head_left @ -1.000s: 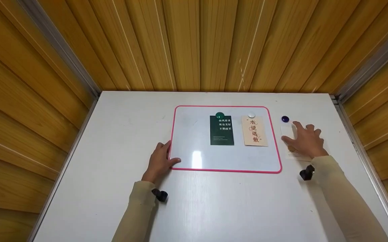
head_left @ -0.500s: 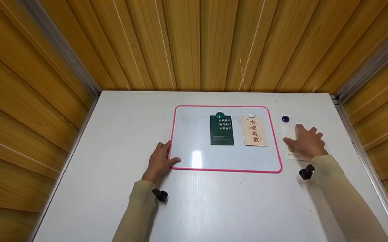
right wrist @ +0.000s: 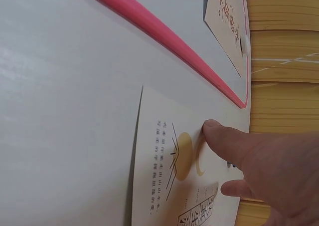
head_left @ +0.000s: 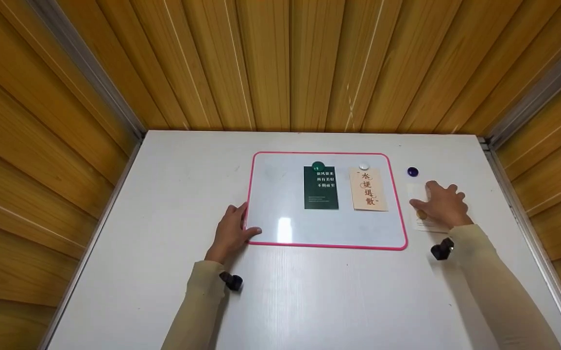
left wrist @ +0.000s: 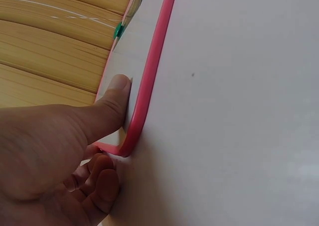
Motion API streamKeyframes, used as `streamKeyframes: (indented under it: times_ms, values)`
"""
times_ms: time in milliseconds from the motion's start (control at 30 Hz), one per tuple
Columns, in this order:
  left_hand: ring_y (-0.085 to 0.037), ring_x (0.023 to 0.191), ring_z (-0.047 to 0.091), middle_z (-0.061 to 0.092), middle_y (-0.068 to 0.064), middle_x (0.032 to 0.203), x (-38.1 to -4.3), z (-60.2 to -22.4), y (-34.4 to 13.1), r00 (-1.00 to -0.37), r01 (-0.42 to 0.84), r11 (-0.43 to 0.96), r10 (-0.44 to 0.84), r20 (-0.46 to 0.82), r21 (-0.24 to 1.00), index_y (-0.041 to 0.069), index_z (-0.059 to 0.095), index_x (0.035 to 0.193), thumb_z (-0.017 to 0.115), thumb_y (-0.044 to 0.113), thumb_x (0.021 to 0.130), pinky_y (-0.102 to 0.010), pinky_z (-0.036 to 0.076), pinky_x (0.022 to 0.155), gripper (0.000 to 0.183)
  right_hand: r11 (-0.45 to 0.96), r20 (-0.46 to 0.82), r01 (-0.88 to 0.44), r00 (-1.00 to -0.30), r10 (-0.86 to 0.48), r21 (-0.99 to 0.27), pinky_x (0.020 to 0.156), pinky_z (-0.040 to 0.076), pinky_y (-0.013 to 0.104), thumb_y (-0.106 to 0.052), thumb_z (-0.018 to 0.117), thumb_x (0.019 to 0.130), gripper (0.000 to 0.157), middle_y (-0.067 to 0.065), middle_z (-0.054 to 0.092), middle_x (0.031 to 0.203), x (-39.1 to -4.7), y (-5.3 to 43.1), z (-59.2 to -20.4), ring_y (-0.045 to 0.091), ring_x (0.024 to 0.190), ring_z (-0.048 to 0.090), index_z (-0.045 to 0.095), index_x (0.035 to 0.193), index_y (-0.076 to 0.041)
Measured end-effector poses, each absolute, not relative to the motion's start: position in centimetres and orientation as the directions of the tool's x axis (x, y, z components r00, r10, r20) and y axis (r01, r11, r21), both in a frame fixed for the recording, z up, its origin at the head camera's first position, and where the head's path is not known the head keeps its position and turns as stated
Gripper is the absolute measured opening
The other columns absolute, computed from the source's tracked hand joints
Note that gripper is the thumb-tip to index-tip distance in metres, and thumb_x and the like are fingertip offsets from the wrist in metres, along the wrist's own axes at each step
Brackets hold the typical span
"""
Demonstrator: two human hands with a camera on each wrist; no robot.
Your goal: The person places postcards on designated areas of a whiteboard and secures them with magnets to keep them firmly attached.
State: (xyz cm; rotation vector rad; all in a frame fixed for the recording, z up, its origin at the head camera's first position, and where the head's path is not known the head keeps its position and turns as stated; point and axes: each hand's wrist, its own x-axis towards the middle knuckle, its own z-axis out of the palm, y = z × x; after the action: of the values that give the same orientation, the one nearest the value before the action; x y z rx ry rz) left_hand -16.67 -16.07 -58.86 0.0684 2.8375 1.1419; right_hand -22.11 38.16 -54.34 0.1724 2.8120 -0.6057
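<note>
Nearest the person, the left hand (head_left: 230, 232) rests on the white table (head_left: 309, 301) at the near left corner of the pink-framed whiteboard (head_left: 280, 194); the left wrist view shows its thumb (left wrist: 115, 94) pressed flat on the board just inside the rim, the other fingers loosely curled on the table against the frame's outer edge, so it pins the corner with the thumb rather than gripping it. To the right of the board, well apart from that hand, the right hand (head_left: 443, 206) lies mostly open on a pale card (head_left: 418, 194) that sits flat on the table just beside the board's right edge. The right wrist view shows the thumb tip (right wrist: 212, 131) pressing on the card near its yellow printed circle, the fingers spread and relaxed, holding nothing. The likely trouble is that the card is thin and flat on a smooth top, so a fingertip may slide it instead of lifting an edge, perhaps under the frame; and if the thumb's pressure eases, the board could shift. Farther back, a purple magnet (head_left: 412, 171) sits loose on the table beyond the card. On the board, a green magnet (head_left: 317, 166) pins a dark green card (head_left: 321, 189), and a white magnet (head_left: 364, 166) pins a cream card (head_left: 367, 190).
</note>
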Motion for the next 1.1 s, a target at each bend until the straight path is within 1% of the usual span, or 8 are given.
streamKeyframes:
  times_ms: [133,333,533,633,767,933,1100]
  values:
    - [-0.023,0.088,0.047,0.052,-0.011,0.109,-16.67,-58.91,-16.16,-0.995,0.02,0.722,0.079,-0.055,0.692,0.003,0.044,0.154,0.089,0.028,0.082,-0.039,0.044,0.082,0.089,0.904,-0.269,0.167,-0.961,0.06,-0.393,0.089,0.033,0.077,-0.045,0.07,0.096,0.082,0.047,0.031,0.136,-22.1,38.16,-54.36,0.065,0.116,0.031,0.035,0.151,0.005]
    - [-0.023,0.089,0.048,0.052,-0.011,0.11,-16.65,-59.02,-16.13,-0.995,0.01,0.717,0.075,-0.063,0.697,0.004,0.044,0.155,0.089,0.029,0.082,-0.038,0.044,0.082,0.089,0.904,-0.257,0.16,-0.965,0.059,-0.396,0.087,0.033,0.076,-0.044,0.07,0.096,0.081,0.048,0.032,0.134,-22.06,38.2,-54.42,0.065,0.115,0.032,0.036,0.15,0.005]
    - [-0.024,0.089,0.049,0.052,-0.012,0.112,-16.68,-58.97,-16.03,-0.995,0.005,0.719,0.076,-0.071,0.695,0.003,0.043,0.155,0.088,0.028,0.083,-0.04,0.045,0.084,0.089,0.906,-0.239,0.153,-0.969,0.059,-0.395,0.085,0.036,0.073,-0.044,0.07,0.095,0.078,0.046,0.035,0.131,-22.03,38.26,-54.58,0.062,0.112,0.033,0.039,0.147,0.006]
    - [-0.024,0.09,0.049,0.053,-0.013,0.114,-16.7,-58.85,-15.97,-0.995,0.0,0.728,0.072,-0.075,0.686,0.003,0.043,0.155,0.088,0.029,0.083,-0.041,0.046,0.086,0.089,0.907,-0.237,0.141,-0.97,0.048,-0.397,0.084,0.037,0.073,-0.044,0.07,0.096,0.078,0.047,0.033,0.131,-22.12,38.4,-54.61,0.064,0.113,0.032,0.039,0.146,0.006]
    - [-0.024,0.09,0.049,0.053,-0.013,0.115,-16.71,-58.76,-15.88,-0.995,-0.008,0.736,0.064,-0.081,0.677,0.002,0.042,0.155,0.088,0.029,0.083,-0.041,0.046,0.087,0.089,0.907,-0.224,0.124,-0.974,0.033,-0.403,0.082,0.039,0.072,-0.041,0.07,0.096,0.075,0.05,0.032,0.13,-22.07,38.56,-54.39,0.068,0.114,0.031,0.039,0.145,0.007]
    - [-0.024,0.091,0.05,0.053,-0.013,0.115,-16.72,-58.67,-15.87,-0.994,-0.013,0.73,0.062,-0.085,0.683,0.004,0.042,0.156,0.087,0.029,0.083,-0.041,0.047,0.088,0.089,0.91,-0.193,0.128,-0.98,0.054,-0.394,0.082,0.04,0.068,-0.032,0.072,0.096,0.068,0.047,0.04,0.124,-22.01,38.5,-54.39,0.065,0.11,0.034,0.042,0.141,0.009]
    - [-0.025,0.092,0.05,0.053,-0.014,0.116,-16.73,-58.77,-15.91,-0.994,-0.006,0.729,0.069,-0.082,0.684,0.004,0.043,0.156,0.087,0.029,0.083,-0.042,0.047,0.089,0.089,0.912,-0.175,0.134,-0.982,0.07,-0.389,0.085,0.039,0.066,-0.026,0.072,0.096,0.06,0.042,0.049,0.126,-21.99,38.53,-54.42,0.062,0.108,0.039,0.047,0.137,0.01]
